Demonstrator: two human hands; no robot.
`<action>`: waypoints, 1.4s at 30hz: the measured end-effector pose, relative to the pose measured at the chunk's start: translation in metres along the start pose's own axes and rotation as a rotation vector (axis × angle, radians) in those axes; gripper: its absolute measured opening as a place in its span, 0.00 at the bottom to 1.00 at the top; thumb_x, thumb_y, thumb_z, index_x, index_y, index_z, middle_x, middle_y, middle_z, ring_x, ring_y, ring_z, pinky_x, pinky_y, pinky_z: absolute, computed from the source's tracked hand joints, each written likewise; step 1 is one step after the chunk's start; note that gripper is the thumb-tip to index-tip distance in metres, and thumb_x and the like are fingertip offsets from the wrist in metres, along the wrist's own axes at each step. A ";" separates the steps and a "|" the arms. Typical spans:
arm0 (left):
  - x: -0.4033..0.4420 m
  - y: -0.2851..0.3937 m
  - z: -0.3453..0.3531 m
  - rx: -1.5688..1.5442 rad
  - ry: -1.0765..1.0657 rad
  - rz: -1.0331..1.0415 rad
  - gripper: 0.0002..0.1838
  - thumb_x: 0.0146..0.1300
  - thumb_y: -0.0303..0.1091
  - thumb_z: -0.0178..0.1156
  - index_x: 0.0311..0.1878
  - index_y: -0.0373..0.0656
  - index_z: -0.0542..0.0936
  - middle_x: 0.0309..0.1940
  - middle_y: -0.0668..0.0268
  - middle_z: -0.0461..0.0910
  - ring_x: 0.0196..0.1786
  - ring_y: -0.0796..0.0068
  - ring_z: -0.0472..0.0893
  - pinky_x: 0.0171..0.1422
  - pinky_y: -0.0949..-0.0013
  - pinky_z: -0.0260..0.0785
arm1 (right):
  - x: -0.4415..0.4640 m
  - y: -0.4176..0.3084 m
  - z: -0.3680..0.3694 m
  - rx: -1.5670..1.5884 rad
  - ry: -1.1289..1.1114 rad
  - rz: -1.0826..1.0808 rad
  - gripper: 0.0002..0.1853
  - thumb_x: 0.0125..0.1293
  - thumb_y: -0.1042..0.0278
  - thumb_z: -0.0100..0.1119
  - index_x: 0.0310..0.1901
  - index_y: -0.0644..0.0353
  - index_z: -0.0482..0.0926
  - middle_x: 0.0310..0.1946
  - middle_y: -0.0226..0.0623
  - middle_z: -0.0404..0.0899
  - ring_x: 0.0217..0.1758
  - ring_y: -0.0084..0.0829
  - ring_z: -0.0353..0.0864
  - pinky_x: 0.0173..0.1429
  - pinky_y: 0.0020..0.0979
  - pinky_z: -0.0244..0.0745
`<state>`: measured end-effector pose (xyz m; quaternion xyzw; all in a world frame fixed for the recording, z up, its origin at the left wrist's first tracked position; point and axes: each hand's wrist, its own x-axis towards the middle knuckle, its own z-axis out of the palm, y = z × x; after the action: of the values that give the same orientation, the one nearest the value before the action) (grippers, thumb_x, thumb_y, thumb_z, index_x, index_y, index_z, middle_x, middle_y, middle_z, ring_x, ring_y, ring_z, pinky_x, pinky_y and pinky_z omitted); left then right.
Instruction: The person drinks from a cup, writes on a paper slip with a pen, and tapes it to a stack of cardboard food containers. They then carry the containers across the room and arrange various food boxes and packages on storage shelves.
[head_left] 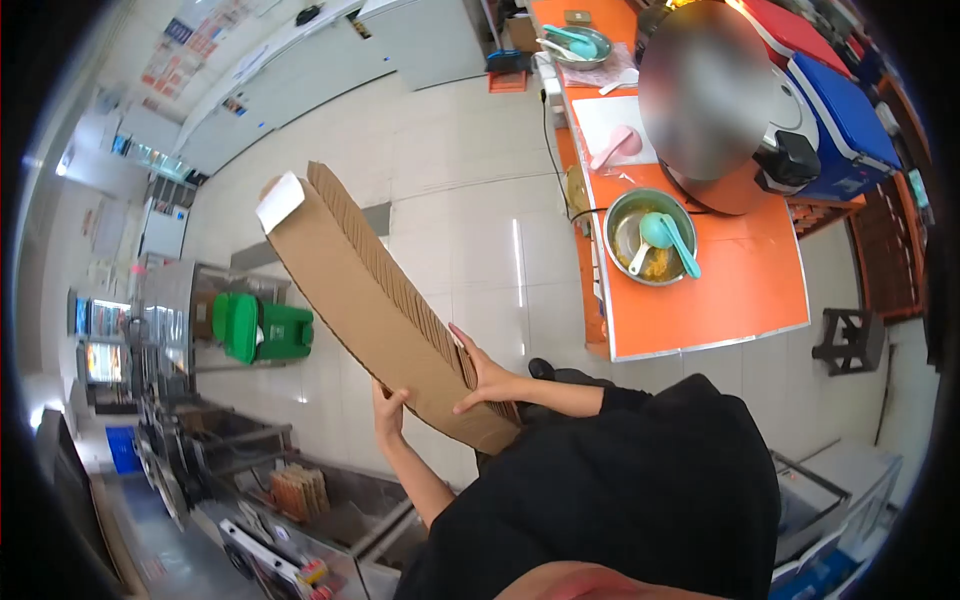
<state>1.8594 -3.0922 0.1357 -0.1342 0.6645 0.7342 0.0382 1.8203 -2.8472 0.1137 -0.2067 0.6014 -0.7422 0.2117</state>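
A long brown cardboard bundle (365, 300) slants away from my body, its far end raised toward the upper left. One side has a row of ribbed edges, like many layers stacked together. A white paper label (280, 203) sits at the far end. My left hand (390, 408) grips the left edge near the close end, thumb on top. On the opposite, ribbed side, my right hand (485, 372) is wrapped round the bundle with its thumb on the flat face. Some fingers of both hands are hidden behind the cardboard.
An orange table (740, 300) at the right bears a steel bowl (650, 240) with ladles and a blue cool box (840, 125). Left of me stand a green bin (262, 328) and metal counters (320, 470). A dark stool (848, 340) is at far right.
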 end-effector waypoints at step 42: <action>0.880 -0.598 0.189 0.599 -1.005 0.300 0.27 0.36 0.28 0.76 0.44 0.33 0.79 0.42 0.61 0.80 0.44 0.68 0.78 0.50 0.64 0.71 | 0.376 0.784 -0.580 -0.600 0.720 -0.386 0.74 0.32 0.58 0.79 0.72 0.62 0.28 0.70 0.53 0.48 0.73 0.48 0.51 0.76 0.41 0.44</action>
<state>1.1262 -2.9453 -0.6442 0.3408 0.7546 0.4861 0.2794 1.2354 -2.7384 -0.7462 -0.0968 0.7738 -0.5865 -0.2187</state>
